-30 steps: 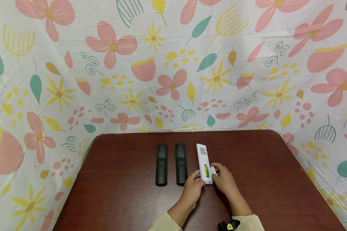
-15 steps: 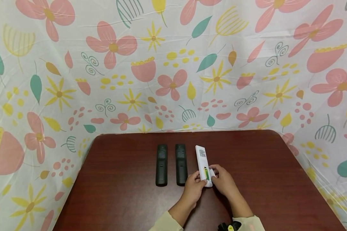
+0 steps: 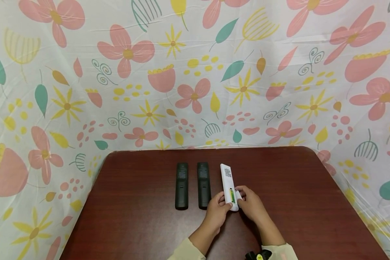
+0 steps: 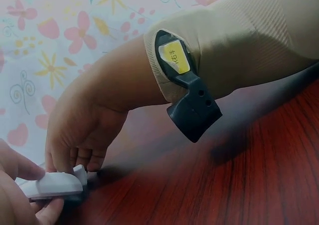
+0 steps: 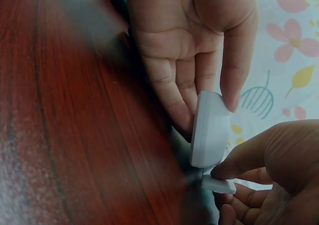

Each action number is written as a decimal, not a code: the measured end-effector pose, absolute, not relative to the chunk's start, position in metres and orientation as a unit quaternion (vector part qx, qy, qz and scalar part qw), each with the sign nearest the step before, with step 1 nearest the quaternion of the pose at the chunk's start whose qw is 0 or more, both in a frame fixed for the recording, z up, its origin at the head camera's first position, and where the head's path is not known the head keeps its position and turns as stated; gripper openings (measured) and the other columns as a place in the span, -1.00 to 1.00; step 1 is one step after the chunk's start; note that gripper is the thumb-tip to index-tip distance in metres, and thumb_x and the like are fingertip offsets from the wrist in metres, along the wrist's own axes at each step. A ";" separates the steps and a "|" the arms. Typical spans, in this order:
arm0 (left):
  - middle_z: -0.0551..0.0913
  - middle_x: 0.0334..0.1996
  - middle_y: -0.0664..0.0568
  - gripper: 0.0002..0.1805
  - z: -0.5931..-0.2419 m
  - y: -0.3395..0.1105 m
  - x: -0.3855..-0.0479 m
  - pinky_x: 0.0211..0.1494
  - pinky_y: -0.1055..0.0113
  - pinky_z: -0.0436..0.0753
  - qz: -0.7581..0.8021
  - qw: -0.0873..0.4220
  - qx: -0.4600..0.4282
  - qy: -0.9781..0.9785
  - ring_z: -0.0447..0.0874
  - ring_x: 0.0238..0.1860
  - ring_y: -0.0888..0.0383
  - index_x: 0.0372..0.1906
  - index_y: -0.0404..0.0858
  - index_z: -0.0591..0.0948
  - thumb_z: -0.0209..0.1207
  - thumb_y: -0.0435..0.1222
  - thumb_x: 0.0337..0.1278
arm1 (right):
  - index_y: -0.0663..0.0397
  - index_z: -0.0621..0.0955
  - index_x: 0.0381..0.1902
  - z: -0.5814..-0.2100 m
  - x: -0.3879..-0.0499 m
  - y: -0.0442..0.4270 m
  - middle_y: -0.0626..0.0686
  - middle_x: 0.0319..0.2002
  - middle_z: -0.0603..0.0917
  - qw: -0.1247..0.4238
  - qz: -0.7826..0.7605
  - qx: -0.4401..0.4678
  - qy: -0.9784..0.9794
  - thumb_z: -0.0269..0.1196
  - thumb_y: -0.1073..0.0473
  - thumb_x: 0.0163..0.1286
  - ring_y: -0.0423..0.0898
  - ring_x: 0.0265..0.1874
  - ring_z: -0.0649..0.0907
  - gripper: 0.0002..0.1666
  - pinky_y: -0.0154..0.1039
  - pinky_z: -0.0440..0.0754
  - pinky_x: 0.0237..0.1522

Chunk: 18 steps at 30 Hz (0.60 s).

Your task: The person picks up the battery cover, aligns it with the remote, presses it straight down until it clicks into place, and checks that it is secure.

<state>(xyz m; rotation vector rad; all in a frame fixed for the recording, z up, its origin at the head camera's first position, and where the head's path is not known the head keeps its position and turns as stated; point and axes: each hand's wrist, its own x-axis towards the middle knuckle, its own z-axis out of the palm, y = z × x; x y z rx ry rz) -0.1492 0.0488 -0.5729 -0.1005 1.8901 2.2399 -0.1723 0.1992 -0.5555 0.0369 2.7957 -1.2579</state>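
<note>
A white remote control (image 3: 226,177) lies back side up in my left hand (image 3: 216,213), its lower end gripped between thumb and fingers. Its battery compartment is uncovered and shows a green-and-yellow battery (image 3: 232,195). On the right, my right hand (image 3: 252,204) pinches a small white battery cover (image 3: 238,195) close beside the remote. In the right wrist view the cover (image 5: 219,185) sits just by the end of the remote (image 5: 211,130), between thumb and fingers. From the left wrist, the remote (image 4: 55,185) appears end-on, its compartment hidden.
Two black remotes, one (image 3: 181,186) at left and another (image 3: 203,185) nearer my left hand, lie face down side by side on the brown table (image 3: 133,224). A flowered cloth (image 3: 195,72) hangs behind the table. A black camera mount (image 4: 192,103) is strapped at the right sleeve.
Over the first half second the white remote shifted slightly towards me, and the right hand's cover with it. Since then both hands have stayed almost still.
</note>
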 end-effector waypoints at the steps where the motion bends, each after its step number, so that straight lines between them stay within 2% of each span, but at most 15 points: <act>1: 0.62 0.15 -0.27 -0.41 -0.573 0.049 -0.149 0.09 0.30 0.67 0.761 0.105 -0.034 0.639 0.66 0.14 -0.02 0.35 -0.51 0.41 0.20 -0.48 0.21 | 0.22 0.59 0.15 -0.555 -0.172 0.199 0.14 -0.21 0.71 0.037 -0.410 0.013 0.911 0.20 0.44 0.21 -0.12 -0.31 0.58 -0.50 -0.27 0.49 -0.27; 18: 0.57 0.20 -0.31 -0.38 -0.568 0.041 -0.150 0.10 0.34 0.64 0.775 0.109 -0.029 0.622 0.64 0.14 -0.02 0.37 -0.51 0.40 0.21 -0.47 0.18 | 0.18 0.58 0.19 -0.549 -0.173 0.195 0.13 -0.15 0.71 0.031 -0.418 0.015 0.908 0.22 0.40 0.28 -0.11 -0.28 0.58 -0.51 -0.31 0.48 -0.26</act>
